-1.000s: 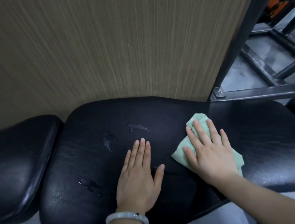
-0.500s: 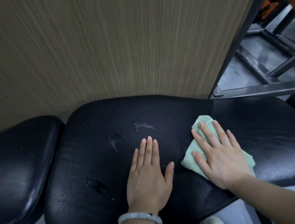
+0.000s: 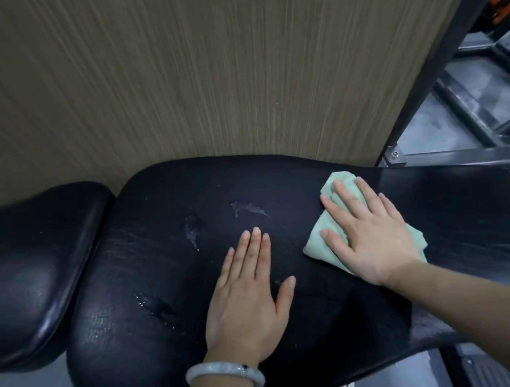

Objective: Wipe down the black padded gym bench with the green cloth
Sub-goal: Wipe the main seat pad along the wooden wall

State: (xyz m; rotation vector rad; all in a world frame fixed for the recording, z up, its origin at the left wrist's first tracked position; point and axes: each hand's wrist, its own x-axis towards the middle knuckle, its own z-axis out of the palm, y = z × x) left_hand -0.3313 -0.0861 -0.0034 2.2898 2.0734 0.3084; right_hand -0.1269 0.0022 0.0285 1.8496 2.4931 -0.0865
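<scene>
Under right hand (image 3: 370, 239), green cloth (image 3: 318, 243) — seemingly bunched, mostly hidden

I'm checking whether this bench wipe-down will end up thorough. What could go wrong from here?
1. The right hand presses the green cloth flat on the right part of the bench pad, so the wet patches to the left could be missed.
2. The left hand rests flat and bare on the pad near those patches and may smear them or slip.
3. The neighbouring left pad could go unwiped.
</scene>
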